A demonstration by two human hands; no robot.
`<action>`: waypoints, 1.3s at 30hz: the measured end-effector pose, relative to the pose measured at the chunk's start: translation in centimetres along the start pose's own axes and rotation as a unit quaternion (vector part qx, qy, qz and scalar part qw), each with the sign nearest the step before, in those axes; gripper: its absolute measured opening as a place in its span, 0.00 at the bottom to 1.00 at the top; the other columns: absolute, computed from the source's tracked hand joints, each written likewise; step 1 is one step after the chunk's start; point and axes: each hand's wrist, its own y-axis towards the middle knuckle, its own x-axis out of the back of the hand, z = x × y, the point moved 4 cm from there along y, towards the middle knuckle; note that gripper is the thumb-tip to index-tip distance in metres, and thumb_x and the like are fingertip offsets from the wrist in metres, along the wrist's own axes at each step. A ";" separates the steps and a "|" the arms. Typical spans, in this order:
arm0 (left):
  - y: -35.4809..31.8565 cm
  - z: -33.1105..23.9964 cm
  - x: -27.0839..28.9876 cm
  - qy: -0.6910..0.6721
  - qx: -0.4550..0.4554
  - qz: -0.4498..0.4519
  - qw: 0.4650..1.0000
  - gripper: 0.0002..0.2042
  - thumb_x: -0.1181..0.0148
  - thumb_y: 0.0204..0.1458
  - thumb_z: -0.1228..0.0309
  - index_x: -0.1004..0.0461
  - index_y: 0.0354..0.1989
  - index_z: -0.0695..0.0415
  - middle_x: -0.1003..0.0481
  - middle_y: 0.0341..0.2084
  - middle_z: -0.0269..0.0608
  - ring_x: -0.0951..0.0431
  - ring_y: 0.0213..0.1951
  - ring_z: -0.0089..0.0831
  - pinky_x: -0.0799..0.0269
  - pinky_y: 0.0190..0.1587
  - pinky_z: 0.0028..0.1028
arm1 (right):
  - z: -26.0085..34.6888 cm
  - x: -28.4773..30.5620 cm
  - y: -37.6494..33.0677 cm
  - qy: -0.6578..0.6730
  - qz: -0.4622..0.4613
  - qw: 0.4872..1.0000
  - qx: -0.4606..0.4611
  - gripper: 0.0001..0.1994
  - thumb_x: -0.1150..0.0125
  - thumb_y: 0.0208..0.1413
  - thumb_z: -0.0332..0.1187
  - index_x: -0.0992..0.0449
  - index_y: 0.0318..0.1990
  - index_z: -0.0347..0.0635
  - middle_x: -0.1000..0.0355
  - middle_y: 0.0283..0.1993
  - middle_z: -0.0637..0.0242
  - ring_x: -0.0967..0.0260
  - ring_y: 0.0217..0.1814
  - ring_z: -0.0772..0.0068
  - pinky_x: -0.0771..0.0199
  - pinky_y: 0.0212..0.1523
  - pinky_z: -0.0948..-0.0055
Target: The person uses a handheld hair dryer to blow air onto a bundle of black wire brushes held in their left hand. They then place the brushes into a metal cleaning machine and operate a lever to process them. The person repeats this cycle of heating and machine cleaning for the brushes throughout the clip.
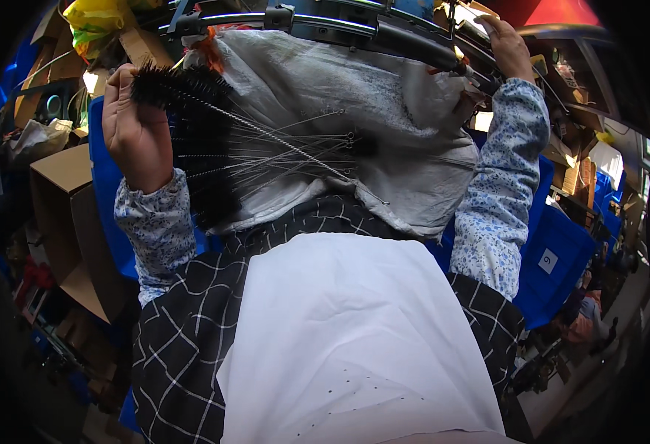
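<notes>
Long sleeves on both arms — pale fabric, small blue floral print, gathered elastic cuffs at wrists. Left sleeve (155, 229) and right sleeve (499, 200) alike. Black-and-white windowpane-check garment (184, 348) over torso. White apron-like cloth (354, 333) down front — few tiny dark specks near lower edge.

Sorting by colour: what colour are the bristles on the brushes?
Black, on thin twisted wire stems; brushes held in the left hand, head view.
</notes>
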 end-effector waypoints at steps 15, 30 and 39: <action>-4.5 2.9 -4.4 0.236 0.065 0.280 0.928 0.11 0.61 0.56 0.67 0.41 0.42 0.62 0.32 0.35 0.41 0.32 0.29 0.19 0.36 0.34 0.17 | 20.4 -3.6 -12.8 0.462 0.238 0.854 0.023 0.15 0.56 0.56 0.38 0.34 0.43 0.34 0.36 0.26 0.70 0.41 0.26 0.82 0.38 0.28 0.82; 0.7 5.5 6.7 0.508 0.077 0.141 0.846 0.10 0.50 0.51 0.67 0.32 0.31 0.62 0.32 0.22 0.34 0.34 0.26 0.19 0.38 0.31 0.19 | 9.1 -3.9 -0.5 -0.068 -0.206 0.976 -0.014 0.09 0.49 0.46 0.36 0.26 0.35 0.50 0.29 0.28 0.64 0.35 0.35 0.60 0.41 0.40 0.61; 1.2 4.6 7.8 0.539 0.036 0.078 0.838 0.11 0.53 0.53 0.66 0.33 0.31 0.62 0.33 0.22 0.32 0.36 0.25 0.18 0.40 0.29 0.18 | 8.5 -4.6 0.4 -0.067 -0.155 0.985 -0.033 0.10 0.51 0.45 0.33 0.26 0.35 0.53 0.30 0.32 0.66 0.38 0.41 0.61 0.42 0.42 0.59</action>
